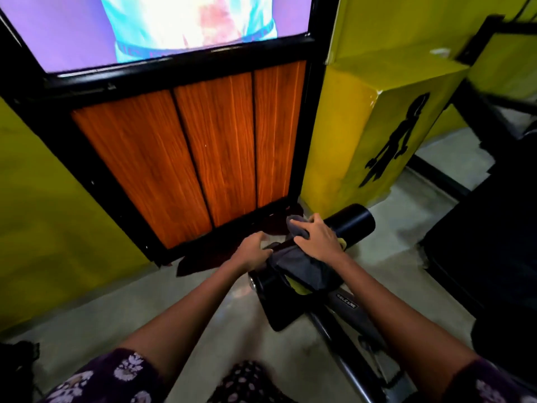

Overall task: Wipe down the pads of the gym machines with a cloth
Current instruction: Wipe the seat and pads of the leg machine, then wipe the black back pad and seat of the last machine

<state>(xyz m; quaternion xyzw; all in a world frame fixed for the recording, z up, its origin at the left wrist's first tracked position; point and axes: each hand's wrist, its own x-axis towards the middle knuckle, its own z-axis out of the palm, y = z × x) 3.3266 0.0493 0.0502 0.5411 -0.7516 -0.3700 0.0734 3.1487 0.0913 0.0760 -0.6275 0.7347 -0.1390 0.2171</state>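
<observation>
Cloth [302, 269], dark grey, draped over the black roller pad [353, 228] of the machine, low near the floor. Right hand [318, 238] lies flat on it, fingers spread, pressing its far end. Left hand [252, 250] curls around the pad's left part, beside the cloth's edge.

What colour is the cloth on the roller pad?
Dark grey cloth, with a yellow edge underneath, seen in the head view.

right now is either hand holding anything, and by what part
The right hand presses the grey cloth onto the black roller pad, fingers over its far end. The left hand touches the cloth's near edge; grip unclear.
</observation>
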